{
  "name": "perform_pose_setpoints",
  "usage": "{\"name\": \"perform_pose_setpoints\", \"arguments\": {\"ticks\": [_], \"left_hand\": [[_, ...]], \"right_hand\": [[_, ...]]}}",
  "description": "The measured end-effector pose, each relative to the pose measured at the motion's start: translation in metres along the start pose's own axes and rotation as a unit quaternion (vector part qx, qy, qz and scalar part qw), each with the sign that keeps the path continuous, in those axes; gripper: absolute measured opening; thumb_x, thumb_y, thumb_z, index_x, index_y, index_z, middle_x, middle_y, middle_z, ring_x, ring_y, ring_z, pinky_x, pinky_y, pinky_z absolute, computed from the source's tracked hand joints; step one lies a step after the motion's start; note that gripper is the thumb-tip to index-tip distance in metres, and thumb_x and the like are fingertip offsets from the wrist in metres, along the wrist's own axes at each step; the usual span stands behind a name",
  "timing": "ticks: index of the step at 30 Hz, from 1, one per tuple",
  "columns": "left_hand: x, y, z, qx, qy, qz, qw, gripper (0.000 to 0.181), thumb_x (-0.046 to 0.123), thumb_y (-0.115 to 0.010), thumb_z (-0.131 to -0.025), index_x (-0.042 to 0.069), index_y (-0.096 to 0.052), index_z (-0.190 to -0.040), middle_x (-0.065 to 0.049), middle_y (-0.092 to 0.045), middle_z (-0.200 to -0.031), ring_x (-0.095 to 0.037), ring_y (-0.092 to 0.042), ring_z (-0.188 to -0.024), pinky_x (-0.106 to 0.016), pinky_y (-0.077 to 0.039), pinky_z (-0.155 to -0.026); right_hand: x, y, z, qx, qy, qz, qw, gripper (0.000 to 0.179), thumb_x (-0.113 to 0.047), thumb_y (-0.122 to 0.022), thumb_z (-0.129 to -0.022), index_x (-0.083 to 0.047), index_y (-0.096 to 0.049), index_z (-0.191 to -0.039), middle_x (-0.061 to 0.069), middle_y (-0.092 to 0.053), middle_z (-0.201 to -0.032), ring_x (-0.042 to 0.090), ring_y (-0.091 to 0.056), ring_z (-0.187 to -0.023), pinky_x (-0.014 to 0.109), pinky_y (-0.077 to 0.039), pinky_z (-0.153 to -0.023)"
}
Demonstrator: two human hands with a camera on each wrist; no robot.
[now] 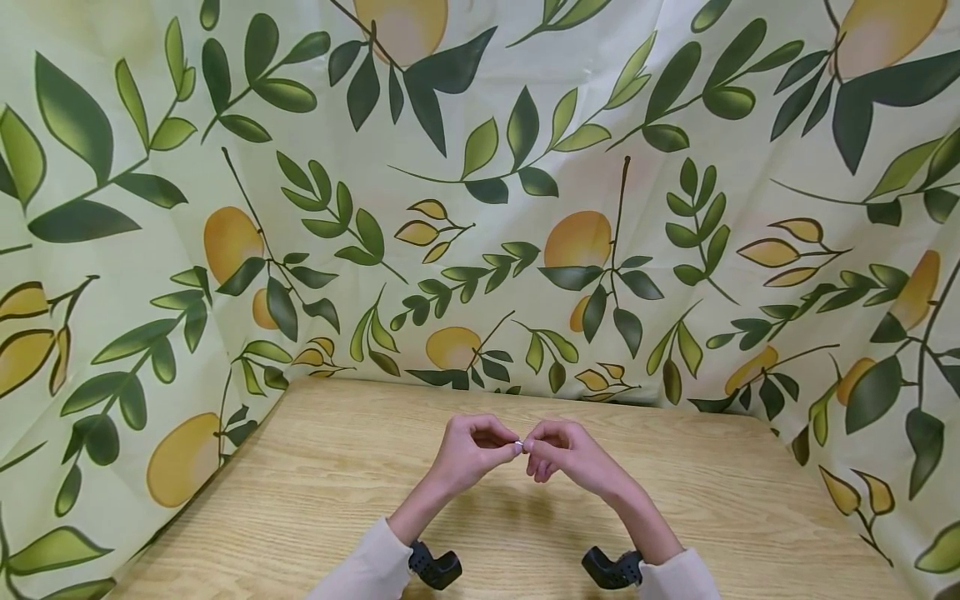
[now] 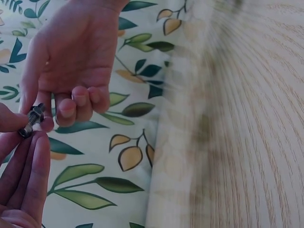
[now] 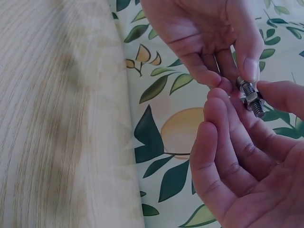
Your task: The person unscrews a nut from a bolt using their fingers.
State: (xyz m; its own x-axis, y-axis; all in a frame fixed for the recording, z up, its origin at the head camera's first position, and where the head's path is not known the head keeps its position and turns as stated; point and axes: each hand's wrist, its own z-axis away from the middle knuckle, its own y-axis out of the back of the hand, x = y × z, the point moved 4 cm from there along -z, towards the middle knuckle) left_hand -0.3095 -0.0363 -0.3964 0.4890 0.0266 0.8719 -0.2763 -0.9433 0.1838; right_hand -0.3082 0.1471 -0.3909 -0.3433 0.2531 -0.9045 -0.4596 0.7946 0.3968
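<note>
Above the table my two hands meet at the fingertips around a small metal bolt (image 1: pixel 519 447). My left hand (image 1: pixel 468 450) pinches one end of the bolt (image 2: pixel 30 127) between thumb and fingers. A nut (image 3: pixel 253 98) sits partway along the threaded shank, and bare thread sticks out beyond it in the right wrist view. My right hand (image 1: pixel 566 450) pinches at the nut with thumb and index finger, its other fingers loosely bent. Fingertips hide part of the bolt in each view.
Beneath the hands lies a light wood-grain table (image 1: pixel 337 483). A cloth (image 1: pixel 480 250) printed with leaves and orange fruit hangs behind it and along both sides. Each wrist wears a black camera mount (image 1: pixel 437 567).
</note>
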Motion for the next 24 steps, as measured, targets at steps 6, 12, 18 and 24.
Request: {"name": "perform_pose_setpoints", "arguments": {"ticks": [6,12,18,24], "left_hand": [[-0.0007,0.0004,0.0004,0.001,0.006,0.001,1.0000,0.012,0.006,-0.081,-0.086,-0.003,-0.078,-0.094,-0.024,-0.076,-0.092,-0.008,-0.073,-0.075,-0.022,-0.062,-0.072],[0.0001,0.0003,0.0004,0.002,0.002,0.009,1.0000,0.012,0.007,-0.080,-0.087,-0.003,-0.077,-0.094,-0.025,-0.076,-0.092,-0.008,-0.073,-0.076,-0.023,-0.062,-0.073],[-0.0003,0.0006,0.0004,0.003,0.003,0.008,1.0000,0.013,0.006,-0.081,-0.086,-0.003,-0.077,-0.094,-0.024,-0.076,-0.092,-0.008,-0.073,-0.075,-0.023,-0.062,-0.073],[-0.0005,0.0004,0.0000,0.001,0.007,0.010,0.9999,0.013,0.006,-0.081,-0.086,-0.004,-0.077,-0.094,-0.025,-0.075,-0.093,-0.008,-0.073,-0.075,-0.023,-0.062,-0.072]], "right_hand": [[-0.0010,-0.0002,0.0000,0.001,0.011,-0.012,0.9999,0.022,-0.012,-0.063,-0.101,0.007,-0.059,-0.109,0.014,-0.073,-0.085,0.012,-0.067,-0.070,0.032,-0.062,-0.069],[-0.0015,-0.0004,0.0001,0.001,0.002,-0.007,1.0000,0.026,-0.017,-0.063,-0.102,0.007,-0.060,-0.113,0.012,-0.072,-0.083,0.014,-0.068,-0.068,0.034,-0.063,-0.069],[-0.0015,0.0006,0.0018,0.008,0.012,0.006,0.9999,0.022,-0.014,-0.061,-0.102,0.007,-0.062,-0.110,0.016,-0.072,-0.085,0.012,-0.067,-0.070,0.033,-0.062,-0.069],[-0.0036,0.0002,0.0015,0.011,0.007,-0.008,0.9999,0.027,-0.012,-0.066,-0.100,0.009,-0.057,-0.114,0.016,-0.072,-0.083,0.013,-0.067,-0.068,0.030,-0.061,-0.069]]}}
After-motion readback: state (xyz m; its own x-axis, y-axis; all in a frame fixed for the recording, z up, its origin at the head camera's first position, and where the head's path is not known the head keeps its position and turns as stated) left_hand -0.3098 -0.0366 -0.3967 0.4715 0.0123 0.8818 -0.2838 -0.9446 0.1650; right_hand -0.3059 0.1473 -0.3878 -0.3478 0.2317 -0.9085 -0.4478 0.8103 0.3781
